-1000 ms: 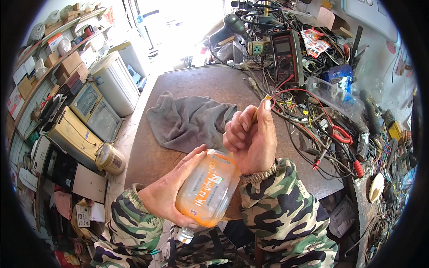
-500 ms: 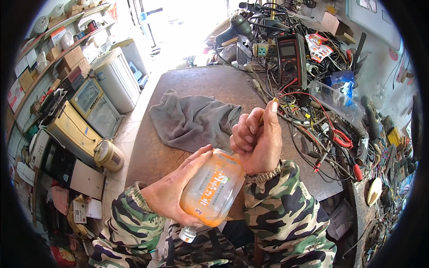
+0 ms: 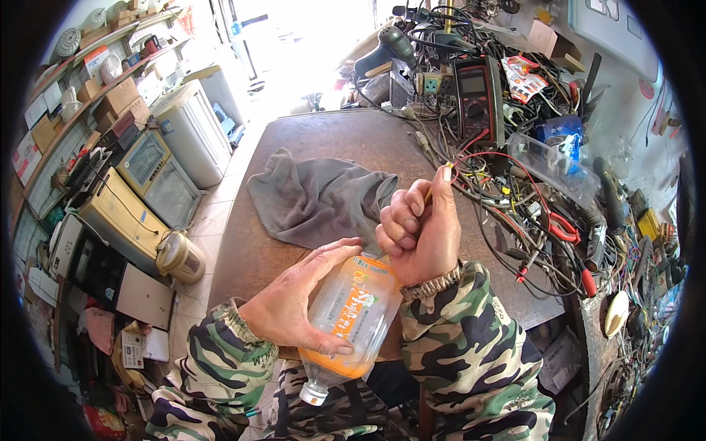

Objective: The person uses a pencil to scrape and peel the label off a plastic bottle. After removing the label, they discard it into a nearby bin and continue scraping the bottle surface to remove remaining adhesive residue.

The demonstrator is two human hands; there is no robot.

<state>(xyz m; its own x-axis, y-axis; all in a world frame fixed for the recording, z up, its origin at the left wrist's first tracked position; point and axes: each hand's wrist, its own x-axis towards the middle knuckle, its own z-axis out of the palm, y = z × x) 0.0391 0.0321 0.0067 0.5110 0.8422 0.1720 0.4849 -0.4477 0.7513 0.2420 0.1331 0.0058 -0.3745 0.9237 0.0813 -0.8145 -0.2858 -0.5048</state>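
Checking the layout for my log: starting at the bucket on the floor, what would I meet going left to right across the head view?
By their middles: bucket, left hand, bottle, right hand, meter, blue packet.

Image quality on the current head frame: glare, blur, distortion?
Head view: bright opening at the top blown out to white, detail lost; head view: fisheye bends the shelves on the left, and the picture goes black around its rim; head view: left hand, right hand and plastic bottle fairly sharp, no obvious motion blur.
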